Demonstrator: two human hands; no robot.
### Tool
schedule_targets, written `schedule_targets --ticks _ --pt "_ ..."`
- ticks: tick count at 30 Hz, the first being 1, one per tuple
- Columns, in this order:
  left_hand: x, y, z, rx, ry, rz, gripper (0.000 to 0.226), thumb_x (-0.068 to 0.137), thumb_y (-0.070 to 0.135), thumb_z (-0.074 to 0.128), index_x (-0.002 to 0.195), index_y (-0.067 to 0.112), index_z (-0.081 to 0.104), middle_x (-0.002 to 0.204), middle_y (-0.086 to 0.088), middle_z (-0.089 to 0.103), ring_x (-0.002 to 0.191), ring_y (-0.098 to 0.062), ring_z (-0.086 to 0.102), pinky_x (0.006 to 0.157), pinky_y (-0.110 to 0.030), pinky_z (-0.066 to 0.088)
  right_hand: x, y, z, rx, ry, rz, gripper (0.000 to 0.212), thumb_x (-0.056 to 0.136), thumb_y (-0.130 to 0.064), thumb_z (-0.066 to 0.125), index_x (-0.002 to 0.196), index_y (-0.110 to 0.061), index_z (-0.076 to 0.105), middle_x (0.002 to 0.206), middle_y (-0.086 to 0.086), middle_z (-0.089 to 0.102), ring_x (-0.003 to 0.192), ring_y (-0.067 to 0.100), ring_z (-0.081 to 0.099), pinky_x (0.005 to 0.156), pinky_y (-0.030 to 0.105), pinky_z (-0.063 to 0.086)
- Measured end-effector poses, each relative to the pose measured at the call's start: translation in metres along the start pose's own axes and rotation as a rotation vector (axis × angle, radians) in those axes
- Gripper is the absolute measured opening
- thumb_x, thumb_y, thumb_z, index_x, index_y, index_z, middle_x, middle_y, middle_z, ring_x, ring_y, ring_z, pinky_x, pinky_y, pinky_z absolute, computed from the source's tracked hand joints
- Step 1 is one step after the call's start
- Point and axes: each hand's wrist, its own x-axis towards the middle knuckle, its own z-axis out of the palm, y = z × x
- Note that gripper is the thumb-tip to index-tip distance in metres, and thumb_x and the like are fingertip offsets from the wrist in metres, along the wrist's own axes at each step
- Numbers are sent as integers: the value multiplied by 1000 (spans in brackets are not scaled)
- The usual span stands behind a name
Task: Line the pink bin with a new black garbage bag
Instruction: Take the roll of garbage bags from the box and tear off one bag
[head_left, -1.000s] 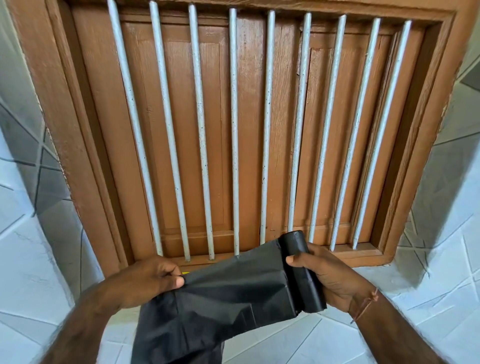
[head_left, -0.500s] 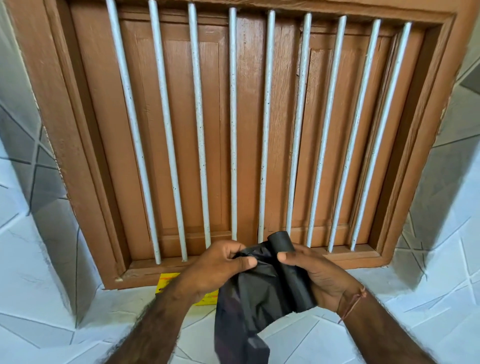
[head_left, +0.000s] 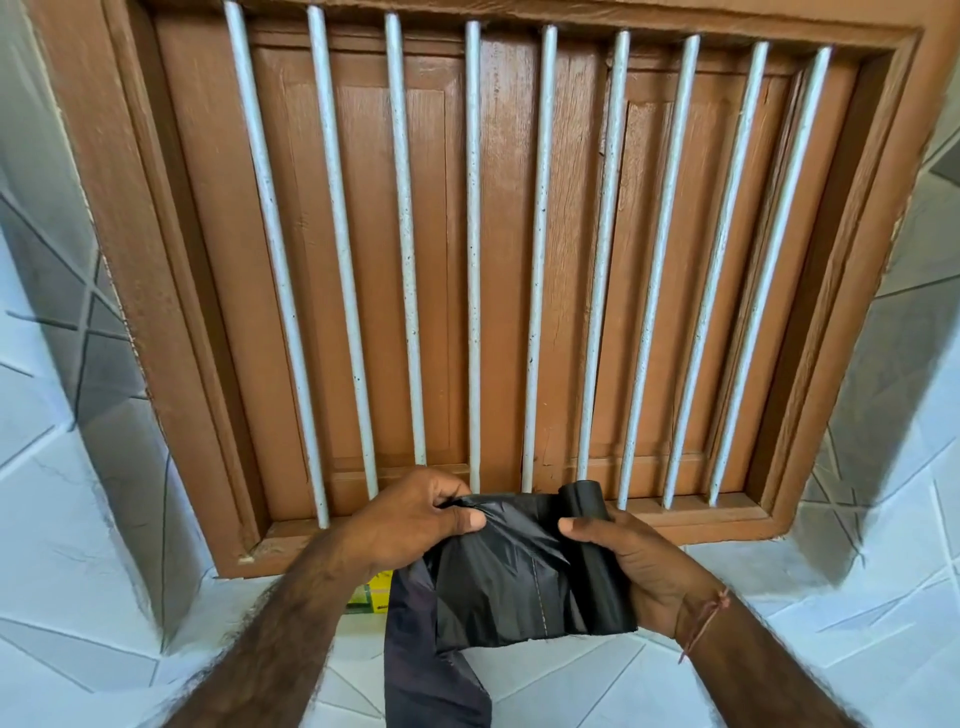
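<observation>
Bag (head_left: 498, 587) tail leaves frame below; hands (head_left: 415, 512) grip roll (head_left: 597, 561).

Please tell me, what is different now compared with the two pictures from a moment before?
The left hand, far out to the left a second ago, has come in toward the right hand and now pinches the unrolled black bag near the roll. The sheet, first stretched wide, is now bunched and hanging. A yellow packet has come into view below. The right hand kept hold of the roll; the barred window is unchanged.

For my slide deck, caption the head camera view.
Left hand pulls a black garbage bag off the roll in the right hand.
</observation>
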Motion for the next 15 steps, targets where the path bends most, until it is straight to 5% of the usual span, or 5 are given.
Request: schedule_targets --ticks 9,12,15 --pt "-6 -9 -2 115 -34 -46 23 90 25 65 69 17 59 59 8 52 58 -6 45 52 -19 36 4 -4 9 -145 74 -170 42 69 -17 84 108 -11 69 105 15 75 102 34 69 95 46 53" --pt "-8 -7 9 111 -44 -36 23 91 36 62 74 20 61 64 7 52 62 -5 46 54 -18 35 3 -5 18 -150 178 -243 31 72 -20 82 99 -8 72 96 14 77 89 28 73 78 35 59" --pt "-4 -5 23 233 4 32 39 94 38 55 56 32 56 50 18 45 51 2 40 55 -23 33 2 -5 24 -124 265 -302 27 72 -15 82 93 -2 71 91 20 76 83 32 74 72 36 61"
